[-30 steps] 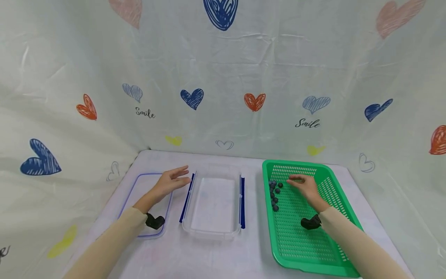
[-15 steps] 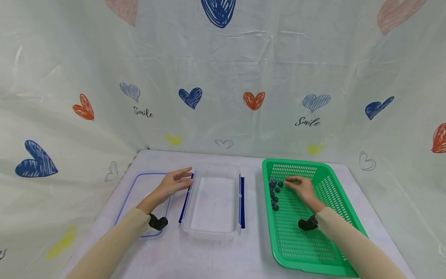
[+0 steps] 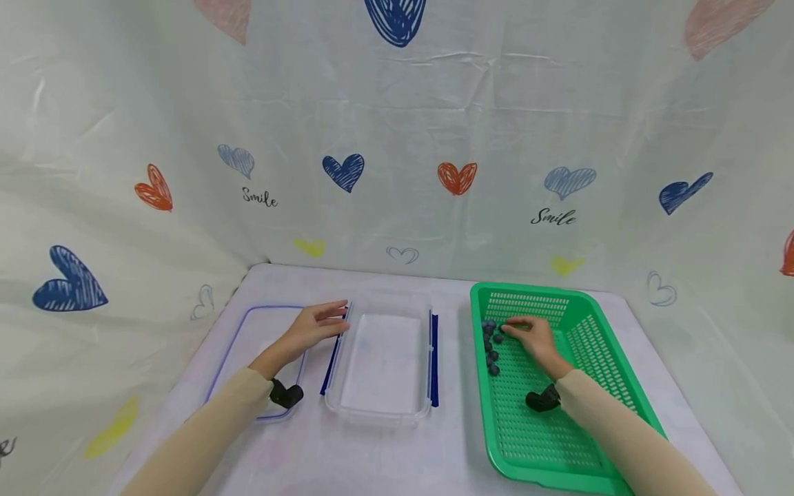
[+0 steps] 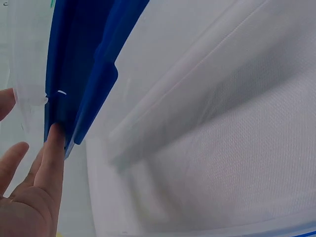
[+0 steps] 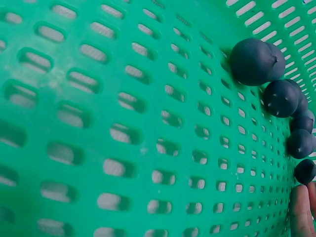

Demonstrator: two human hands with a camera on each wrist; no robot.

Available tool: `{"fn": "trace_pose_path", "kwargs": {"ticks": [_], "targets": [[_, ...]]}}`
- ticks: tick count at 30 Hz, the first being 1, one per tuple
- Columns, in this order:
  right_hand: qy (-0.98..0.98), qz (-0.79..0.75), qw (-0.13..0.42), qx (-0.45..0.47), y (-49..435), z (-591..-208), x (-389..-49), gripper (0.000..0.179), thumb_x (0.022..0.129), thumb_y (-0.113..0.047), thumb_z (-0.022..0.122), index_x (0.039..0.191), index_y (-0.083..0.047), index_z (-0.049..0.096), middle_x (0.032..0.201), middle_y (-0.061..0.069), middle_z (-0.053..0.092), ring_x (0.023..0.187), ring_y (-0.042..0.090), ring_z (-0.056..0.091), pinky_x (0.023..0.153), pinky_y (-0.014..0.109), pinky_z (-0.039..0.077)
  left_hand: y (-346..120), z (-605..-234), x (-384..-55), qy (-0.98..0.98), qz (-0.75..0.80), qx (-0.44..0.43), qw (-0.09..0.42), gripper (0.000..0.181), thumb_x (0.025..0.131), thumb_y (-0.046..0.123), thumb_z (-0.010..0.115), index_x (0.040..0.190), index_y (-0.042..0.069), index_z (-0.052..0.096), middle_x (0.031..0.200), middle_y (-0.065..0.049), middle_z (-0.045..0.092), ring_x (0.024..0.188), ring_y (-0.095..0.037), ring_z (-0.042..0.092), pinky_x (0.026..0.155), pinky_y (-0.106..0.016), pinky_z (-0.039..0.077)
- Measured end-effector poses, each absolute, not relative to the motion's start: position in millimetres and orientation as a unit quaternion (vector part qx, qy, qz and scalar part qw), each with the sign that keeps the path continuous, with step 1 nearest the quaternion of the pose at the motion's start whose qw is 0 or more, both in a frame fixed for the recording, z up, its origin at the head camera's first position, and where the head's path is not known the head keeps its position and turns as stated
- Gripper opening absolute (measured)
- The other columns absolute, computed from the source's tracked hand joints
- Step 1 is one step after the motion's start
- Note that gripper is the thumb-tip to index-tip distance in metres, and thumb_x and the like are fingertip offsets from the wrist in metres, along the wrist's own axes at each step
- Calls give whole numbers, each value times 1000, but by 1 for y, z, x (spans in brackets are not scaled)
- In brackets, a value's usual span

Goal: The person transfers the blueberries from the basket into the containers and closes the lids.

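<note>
My left hand (image 3: pixel 310 329) reaches to the left side of a clear plastic food container (image 3: pixel 387 416). Its fingers are loosely extended, and in the left wrist view a fingertip (image 4: pixel 56 134) lies against the container's blue side clip (image 4: pixel 81 64). The right hand (image 3: pixel 538 341) is down inside a green slotted basket (image 3: pixel 527 444), thumb and fingers slightly bent. In the right wrist view its fingertips (image 5: pixel 300 202) are right at a dark blueberry (image 5: pixel 305 171), which sits just beyond the tips rather than between them. Several other blueberries (image 3: pixel 493 355) lie along the basket's left wall.
A clear lid with a blue rim (image 3: pixel 231 351) lies flat on the white-covered table (image 3: pixel 397 461), partly beneath the left forearm. The container's other blue clip (image 3: pixel 434 362) hangs outward on its right side. A curtain (image 3: pixel 397 124) printed with hearts encloses the table's back and sides.
My right hand has moved slightly left, up to the nearest blueberry. The left hand has shifted right, from beside the container to its left clip.
</note>
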State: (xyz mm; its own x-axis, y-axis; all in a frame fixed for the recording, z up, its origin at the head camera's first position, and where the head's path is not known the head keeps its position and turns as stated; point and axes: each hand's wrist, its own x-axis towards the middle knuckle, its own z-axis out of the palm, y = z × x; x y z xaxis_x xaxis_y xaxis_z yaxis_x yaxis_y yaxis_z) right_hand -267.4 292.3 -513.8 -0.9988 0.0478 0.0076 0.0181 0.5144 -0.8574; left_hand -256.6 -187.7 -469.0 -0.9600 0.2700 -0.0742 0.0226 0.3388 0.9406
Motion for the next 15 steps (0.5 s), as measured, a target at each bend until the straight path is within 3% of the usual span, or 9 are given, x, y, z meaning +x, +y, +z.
{"fn": "trace_pose_path", "kwargs": {"ticks": [15], "targets": [[-877, 480, 30, -2, 290, -518, -270, 29, 94, -6, 70, 116, 12, 67, 110, 27, 68, 100, 38, 66, 84, 45, 57, -187, -472, -257, 792, 591, 89, 128, 61, 94, 17, 72, 146, -2, 47, 144, -26, 48, 127, -39, 53, 95, -38, 54]]}}
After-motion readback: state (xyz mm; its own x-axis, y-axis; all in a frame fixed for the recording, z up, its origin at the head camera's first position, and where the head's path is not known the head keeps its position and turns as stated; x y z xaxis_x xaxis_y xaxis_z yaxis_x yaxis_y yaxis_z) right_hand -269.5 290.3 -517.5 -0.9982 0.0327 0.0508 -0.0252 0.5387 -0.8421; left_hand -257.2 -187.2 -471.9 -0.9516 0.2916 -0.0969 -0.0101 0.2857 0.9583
